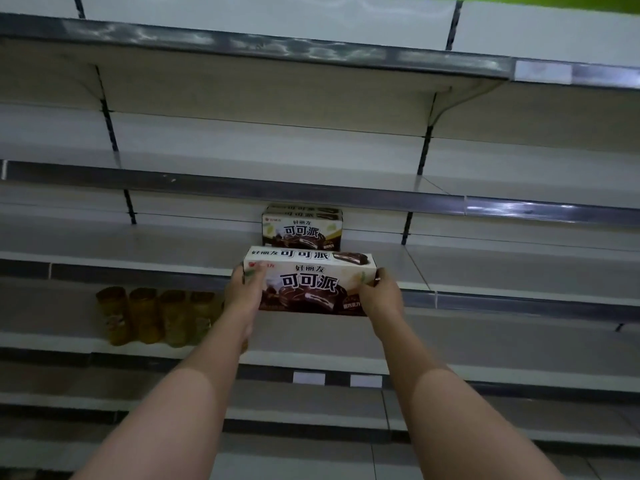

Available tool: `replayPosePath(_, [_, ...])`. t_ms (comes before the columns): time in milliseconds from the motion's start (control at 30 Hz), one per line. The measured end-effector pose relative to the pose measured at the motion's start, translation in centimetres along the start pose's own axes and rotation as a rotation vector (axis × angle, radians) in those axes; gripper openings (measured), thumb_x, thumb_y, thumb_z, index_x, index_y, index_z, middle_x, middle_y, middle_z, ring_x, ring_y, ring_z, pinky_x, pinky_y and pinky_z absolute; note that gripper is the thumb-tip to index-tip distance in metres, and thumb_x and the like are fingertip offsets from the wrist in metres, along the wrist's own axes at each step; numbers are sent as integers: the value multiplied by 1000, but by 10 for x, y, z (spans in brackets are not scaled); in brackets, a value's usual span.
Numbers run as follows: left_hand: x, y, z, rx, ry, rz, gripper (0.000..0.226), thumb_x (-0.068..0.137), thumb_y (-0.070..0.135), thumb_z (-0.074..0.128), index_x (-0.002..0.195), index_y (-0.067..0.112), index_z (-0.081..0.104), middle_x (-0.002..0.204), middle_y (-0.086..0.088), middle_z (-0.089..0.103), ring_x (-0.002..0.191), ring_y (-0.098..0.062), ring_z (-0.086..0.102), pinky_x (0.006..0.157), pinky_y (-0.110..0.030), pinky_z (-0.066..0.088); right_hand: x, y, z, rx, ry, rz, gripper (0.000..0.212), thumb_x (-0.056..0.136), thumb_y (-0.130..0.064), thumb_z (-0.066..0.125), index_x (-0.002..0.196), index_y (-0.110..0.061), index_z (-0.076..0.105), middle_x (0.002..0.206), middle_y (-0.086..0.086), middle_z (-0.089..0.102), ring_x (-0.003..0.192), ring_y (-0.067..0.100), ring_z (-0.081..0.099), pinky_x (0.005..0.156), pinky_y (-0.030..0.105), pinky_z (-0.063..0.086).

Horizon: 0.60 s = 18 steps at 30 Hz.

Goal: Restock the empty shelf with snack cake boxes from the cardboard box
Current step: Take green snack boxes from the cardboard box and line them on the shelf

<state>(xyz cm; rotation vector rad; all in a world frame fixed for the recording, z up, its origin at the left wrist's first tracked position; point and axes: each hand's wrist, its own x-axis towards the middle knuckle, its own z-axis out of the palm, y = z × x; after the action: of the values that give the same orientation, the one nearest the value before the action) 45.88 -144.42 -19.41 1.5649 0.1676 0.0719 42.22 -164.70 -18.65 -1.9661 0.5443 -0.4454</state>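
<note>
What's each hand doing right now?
Left hand: grips the left end of the snack cake box.
Right hand: grips the same box's right end.

Held box (309, 284) before shelved boxes (302, 227)

A: Item, person's arms, head camera view. How many in view?

B: Two, entering from the bottom edge. Each is seen from above the elbow down to the hand.

A: Clothing?

B: None recorded on either arm. Both are bare along their full visible length, no sleeve or cuff showing.

A: Left hand (242, 289)?

B: Bare. No glove, ring or watch visible.

A: Right hand (381, 292)?

B: Bare, no glove. One small pale glint shows at a fingertip; the dim, soft picture leaves unclear what it is.
</note>
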Motion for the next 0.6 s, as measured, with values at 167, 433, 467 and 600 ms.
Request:
replayPosePath(167, [46, 6, 5, -23, -81, 13, 29, 96, 45, 46, 114, 25, 56, 113, -6, 65, 106, -28, 61, 98, -48, 45, 39, -6, 21, 123, -74, -22, 12, 93, -27, 56, 102, -19, 53, 100, 4, 64, 88, 21, 61, 82, 40, 54])
replayPosePath(433, [126, 1, 15, 14, -103, -27, 46, 95, 49, 45, 130, 19, 49, 130, -10, 54, 119, -32, 50, 102, -45, 39, 107, -19, 63, 212, -119, 77, 22, 94, -10, 48, 116, -12, 52, 87, 0, 58, 77, 14, 56, 61, 23, 44])
replayPosePath(467, [136, -1, 17, 20, -119, -35, 49, 94, 50, 45, 131, 19, 48, 132, -11, 53, 120, -33, 50, 103, -46, 38, 114, -19, 69, 222, -125, 92, 26, 94, -10, 49, 120, -10, 52, 96, 3, 60, 86, 18, 59, 68, 27, 47])
replayPosePath(600, [167, -8, 20, 71, -174, -39, 59, 92, 56, 44, 139, 21, 41, 139, -12, 48, 125, -32, 46, 107, -51, 36, 138, -17, 92, 234, -107, 134, 37, 92, -17, 53, 129, -12, 51, 121, 11, 60, 110, 27, 58, 95, 41, 50])
